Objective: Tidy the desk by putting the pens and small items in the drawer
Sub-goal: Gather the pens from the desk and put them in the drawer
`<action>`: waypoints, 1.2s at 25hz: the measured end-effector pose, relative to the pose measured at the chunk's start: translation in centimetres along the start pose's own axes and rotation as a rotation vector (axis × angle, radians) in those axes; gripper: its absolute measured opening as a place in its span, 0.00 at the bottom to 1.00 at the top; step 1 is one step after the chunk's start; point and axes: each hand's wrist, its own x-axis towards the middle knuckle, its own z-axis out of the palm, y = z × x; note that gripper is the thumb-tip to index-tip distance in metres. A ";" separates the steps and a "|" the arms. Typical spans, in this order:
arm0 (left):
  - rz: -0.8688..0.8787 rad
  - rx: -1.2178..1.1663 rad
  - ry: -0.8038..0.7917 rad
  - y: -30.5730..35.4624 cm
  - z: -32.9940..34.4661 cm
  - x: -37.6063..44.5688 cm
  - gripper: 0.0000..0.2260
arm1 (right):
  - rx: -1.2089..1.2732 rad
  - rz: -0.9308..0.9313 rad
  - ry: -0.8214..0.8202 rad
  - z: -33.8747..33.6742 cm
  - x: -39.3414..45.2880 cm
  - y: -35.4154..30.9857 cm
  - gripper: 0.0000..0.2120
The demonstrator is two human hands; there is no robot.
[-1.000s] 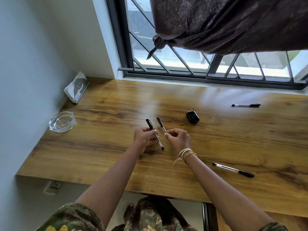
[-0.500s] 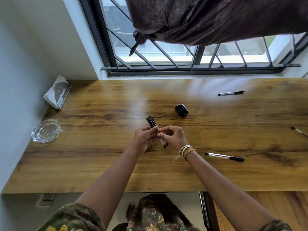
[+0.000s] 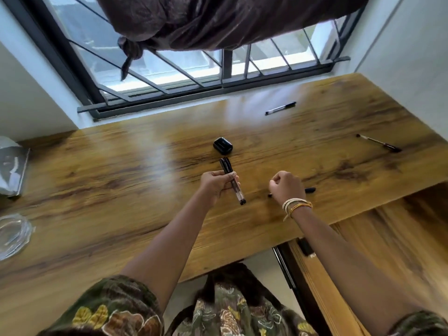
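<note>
Pens: I've got two pens (image 3: 232, 181) bunched in my left hand (image 3: 216, 183), grip clamped around them just this side of the black case (image 3: 222, 146). My right hand (image 3: 286, 187) is curled loosely over another pen (image 3: 310, 190), can't tell if it's touching. Two more pens (image 3: 280, 108) (image 3: 378, 143) lie right of the case, well apart, lots of bare table (image 3: 121, 180) between, near edge close behind my wrists.

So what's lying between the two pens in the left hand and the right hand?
Only bare desk: the head view shows nothing lying between the two pens gripped in the left hand and the right hand, which is over another pen.
</note>
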 end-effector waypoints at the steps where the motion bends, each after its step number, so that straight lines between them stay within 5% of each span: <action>1: -0.006 0.027 -0.022 -0.1 0.3 0.1 0.12 | -0.021 0.079 0.019 -0.4 -0.1 0.8 0.11; 4: -0.044 0.074 -0.057 -0.7 1.0 0.4 0.13 | -0.082 0.176 0.008 -0.9 -0.9 2.2 0.18; 8: -0.087 0.091 -0.078 -1.2 1.6 0.5 0.13 | -0.013 0.135 -0.039 -0.3 -1.2 2.0 0.06; 14: -0.083 0.080 -0.049 -0.4 0.9 1.1 0.13 | -0.004 0.202 0.014 0.2 -1.5 0.3 0.17; 18: -0.053 0.078 -0.040 0.4 -0.1 1.4 0.11 | -0.004 0.255 -0.127 -0.2 -0.2 -0.8 0.14; 23: -0.027 0.061 -0.061 1.5 -1.0 1.6 0.10 | 0.320 0.173 -0.290 0.6 -0.6 -5.3 0.12; 30: -0.003 0.049 -0.094 2.5 -2.5 1.3 0.11 | 0.279 -0.024 -0.325 2.1 -2.2 -8.1 0.12</action>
